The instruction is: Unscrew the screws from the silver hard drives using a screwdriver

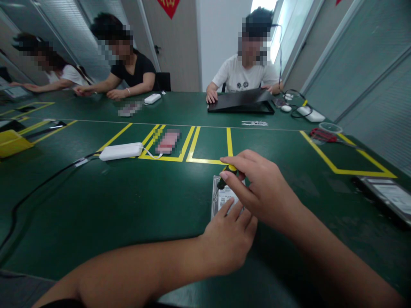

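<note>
A silver hard drive (221, 194) with a white label lies flat on the green table mat (128, 201) just in front of me. My left hand (229, 244) rests on its near edge, fingers laid flat on the label. My right hand (261, 188) pinches the yellow-and-black handle of a small screwdriver (226, 174), which stands tilted with its tip down on the drive's far left corner.
A white power pack (121, 151) with a cable lies left of centre inside yellow tape lines. Another drive (390, 194) sits at the right edge. Three other people sit across the table; one handles a black laptop (240, 102). A yellow bin (11, 143) is at far left.
</note>
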Demonstrator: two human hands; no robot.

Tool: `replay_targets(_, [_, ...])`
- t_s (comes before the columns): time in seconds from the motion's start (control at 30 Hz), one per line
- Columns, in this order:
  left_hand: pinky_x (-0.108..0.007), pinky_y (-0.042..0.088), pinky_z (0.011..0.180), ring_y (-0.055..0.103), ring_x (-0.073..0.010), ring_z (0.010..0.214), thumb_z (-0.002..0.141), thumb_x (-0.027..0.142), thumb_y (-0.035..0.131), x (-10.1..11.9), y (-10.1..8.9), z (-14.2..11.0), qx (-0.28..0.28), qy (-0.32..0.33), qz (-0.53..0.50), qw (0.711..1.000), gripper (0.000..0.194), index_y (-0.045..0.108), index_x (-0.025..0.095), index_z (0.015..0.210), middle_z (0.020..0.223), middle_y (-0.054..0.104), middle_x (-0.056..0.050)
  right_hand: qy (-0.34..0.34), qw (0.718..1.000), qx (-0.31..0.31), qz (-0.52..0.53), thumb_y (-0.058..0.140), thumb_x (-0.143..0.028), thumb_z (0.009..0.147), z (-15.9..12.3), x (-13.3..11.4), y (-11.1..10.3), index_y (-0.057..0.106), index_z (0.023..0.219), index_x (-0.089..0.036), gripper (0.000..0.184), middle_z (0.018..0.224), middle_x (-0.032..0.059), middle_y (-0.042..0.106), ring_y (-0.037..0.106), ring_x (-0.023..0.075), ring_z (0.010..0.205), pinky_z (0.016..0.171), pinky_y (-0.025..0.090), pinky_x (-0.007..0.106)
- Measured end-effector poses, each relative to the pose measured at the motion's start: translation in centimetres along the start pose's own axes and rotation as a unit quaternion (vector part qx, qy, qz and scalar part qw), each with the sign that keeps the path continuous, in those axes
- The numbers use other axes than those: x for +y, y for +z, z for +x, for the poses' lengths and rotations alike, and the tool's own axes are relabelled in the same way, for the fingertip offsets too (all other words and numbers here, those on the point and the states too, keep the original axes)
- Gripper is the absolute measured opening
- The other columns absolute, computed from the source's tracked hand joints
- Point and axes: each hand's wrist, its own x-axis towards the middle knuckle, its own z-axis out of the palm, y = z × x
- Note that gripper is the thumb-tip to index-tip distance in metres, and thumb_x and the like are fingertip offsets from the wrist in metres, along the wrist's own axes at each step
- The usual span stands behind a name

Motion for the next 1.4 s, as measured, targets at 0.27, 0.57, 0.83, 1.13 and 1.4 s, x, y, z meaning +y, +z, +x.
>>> replay_targets(0.27, [-0.054, 0.026, 0.116, 0.04, -0.0353, 0.138, 0.094, 0.029, 0.049, -0.03, 0.44, 0.0, 0.005, 0.003, 0.003, 1.0, 0.049, 0.051, 0.01, 0.139, 0.148, 0.046, -0.017, -0.032, 0.997, 0.067, 0.005, 0.059, -0.026, 0.089, 0.02, 0.31, 0.44, 0.061, 0.105, -0.012, 0.021, 0.089, 0.0039, 0.061, 0.054, 0.0139, 0.074, 0.072, 0.041, 0.028])
replay_targets(0.57, [-0.054, 0.027, 0.116, 0.042, -0.0349, 0.136, 0.094, 0.029, 0.05, -0.14, 0.13, -0.07, 0.017, 0.01, 0.004, 1.0, 0.049, 0.05, 0.01, 0.139, 0.147, 0.048, -0.018, -0.038, 0.997, 0.068, 0.0, 0.057, -0.027, 0.091, 0.03, 0.31, 0.58, 0.062, 0.102, -0.013, 0.019, 0.085, 0.002, 0.06, 0.053, 0.0132, 0.073, 0.07, 0.04, 0.028])
replay_targets(0.83, [-0.054, 0.028, 0.114, 0.046, -0.0343, 0.132, 0.097, 0.028, 0.043, -0.13, 0.16, -0.2, 0.025, 0.015, -0.006, 1.0, 0.045, 0.051, 0.009, 0.138, 0.144, 0.051, -0.018, -0.05, 0.995, 0.087, 0.018, 0.056, -0.028, 0.094, 0.1, 0.25, 0.64, 0.066, 0.1, -0.013, 0.019, 0.09, 0.004, 0.06, 0.055, 0.0139, 0.08, 0.075, 0.042, 0.028])
replay_targets(1.13, [-0.055, 0.027, 0.116, 0.044, -0.0345, 0.134, 0.097, 0.029, 0.043, -0.14, 0.12, -0.19, 0.011, 0.015, -0.01, 1.0, 0.046, 0.05, 0.009, 0.139, 0.141, 0.053, -0.017, -0.061, 0.992, 0.106, 0.014, 0.058, -0.023, 0.092, 0.02, 0.22, 0.71, 0.067, 0.099, -0.012, 0.016, 0.088, 0.0042, 0.061, 0.055, 0.0136, 0.079, 0.073, 0.042, 0.027])
replay_targets(1.4, [-0.053, 0.03, 0.114, 0.044, -0.0342, 0.135, 0.097, 0.028, 0.043, -0.12, 0.37, -0.12, 0.036, 0.011, 0.0, 0.999, 0.045, 0.052, 0.01, 0.138, 0.145, 0.05, -0.016, -0.069, 0.992, 0.102, 0.014, 0.057, -0.024, 0.093, -0.04, 0.26, 0.74, 0.068, 0.102, -0.012, 0.018, 0.091, 0.0049, 0.064, 0.057, 0.0133, 0.079, 0.075, 0.044, 0.027])
